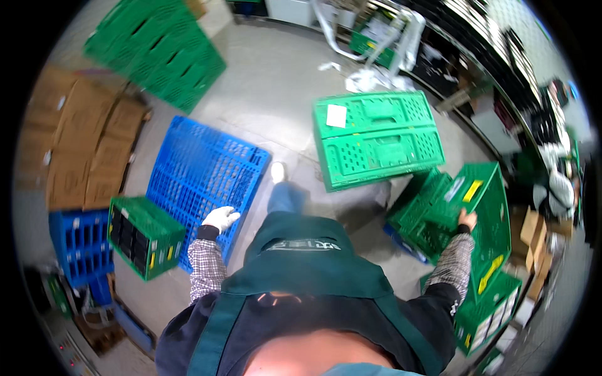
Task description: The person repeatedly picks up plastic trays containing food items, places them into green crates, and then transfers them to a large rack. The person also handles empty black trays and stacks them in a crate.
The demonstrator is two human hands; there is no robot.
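My left hand (219,219), in a white glove, hangs open over a blue plastic pallet (197,172), beside a green crate (162,238) packed with black items at the pallet's near left corner. My right hand (466,220), which looks bare, is closed on the rim of an empty-looking green crate (490,200) with yellow labels at my right. Other green crates (417,210) stand against it, and one below (476,313) holds white boxes. In front of me is a green crate with a two-flap lid (379,147) and a white paper on it.
Cardboard boxes (88,138) stand stacked at left above blue pallets (78,241). Upper left is a tall stack of green crates (157,56). White straps and scraps (373,78) lie by shelving (483,69) at upper right. My foot (277,172) is on the grey floor (263,75).
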